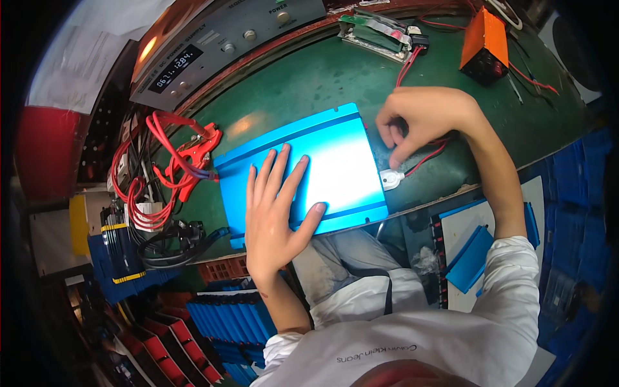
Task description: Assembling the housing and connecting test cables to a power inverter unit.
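A bright blue metal case (pixel 342 155) lies on the green bench top, its upper face glaring under the light. My left hand (pixel 274 200) rests flat on its left part, fingers spread. Just off the case's right end, my right hand (pixel 425 122) is raised with its fingers curled; they are slightly blurred, and whatever they may hold is hidden. Below it a small white fitting (pixel 391 179) sits against the case's right edge, and a red and black cable (pixel 425 159) runs from it. Red clamps (pixel 193 158) with thick red leads are at the case's left end.
A grey power supply (pixel 225 45) with a lit display stands at the back left. An orange box (pixel 483 45) with wires and a green circuit assembly (pixel 377 33) occupy the far right of the bench. Black cables (pixel 180 242) hang at the left edge. Blue cases (pixel 229 319) are stacked below.
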A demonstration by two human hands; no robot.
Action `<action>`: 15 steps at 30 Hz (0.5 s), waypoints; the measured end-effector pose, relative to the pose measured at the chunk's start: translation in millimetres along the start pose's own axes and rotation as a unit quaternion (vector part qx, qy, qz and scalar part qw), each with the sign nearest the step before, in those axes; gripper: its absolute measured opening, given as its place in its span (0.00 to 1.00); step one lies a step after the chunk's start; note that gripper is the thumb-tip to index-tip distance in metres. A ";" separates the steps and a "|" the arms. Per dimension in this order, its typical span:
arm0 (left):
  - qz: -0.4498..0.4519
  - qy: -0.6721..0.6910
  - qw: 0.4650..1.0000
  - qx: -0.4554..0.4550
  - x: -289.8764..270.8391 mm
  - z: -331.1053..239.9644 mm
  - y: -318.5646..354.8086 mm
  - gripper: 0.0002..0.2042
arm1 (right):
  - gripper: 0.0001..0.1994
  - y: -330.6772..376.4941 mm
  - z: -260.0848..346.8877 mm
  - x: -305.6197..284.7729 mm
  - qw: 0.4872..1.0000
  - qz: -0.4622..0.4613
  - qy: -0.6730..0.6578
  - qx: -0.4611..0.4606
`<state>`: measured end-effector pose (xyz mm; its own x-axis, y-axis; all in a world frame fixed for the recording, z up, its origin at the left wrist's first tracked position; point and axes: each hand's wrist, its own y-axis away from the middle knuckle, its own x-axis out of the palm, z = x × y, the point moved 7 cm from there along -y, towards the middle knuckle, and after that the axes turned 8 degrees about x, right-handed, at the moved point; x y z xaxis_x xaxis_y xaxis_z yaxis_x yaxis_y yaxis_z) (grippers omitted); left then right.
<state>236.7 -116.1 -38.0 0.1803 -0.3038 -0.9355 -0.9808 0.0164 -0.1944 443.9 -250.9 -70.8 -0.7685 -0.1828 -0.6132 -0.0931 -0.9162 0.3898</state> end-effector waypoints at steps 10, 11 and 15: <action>-0.005 0.002 1.000 -0.004 2.0 1.4 1.1 0.31 | 0.25 -3.9 16.9 32.2 0.988 0.062 0.136 -0.031; -0.006 -0.001 1.000 -0.003 1.2 0.9 2.3 0.31 | 0.25 -5.1 16.0 31.8 0.988 0.065 0.136 -0.035; -0.010 -0.001 1.000 0.006 1.0 0.4 -1.0 0.31 | 0.23 -6.3 13.1 27.4 0.994 0.042 0.094 -0.042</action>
<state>237.9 -116.0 -38.8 0.1998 -0.3027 -0.9319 -0.9761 0.0211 -0.2161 415.1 -245.4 -81.1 -0.6387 -0.3157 -0.7017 0.0248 -0.9199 0.3914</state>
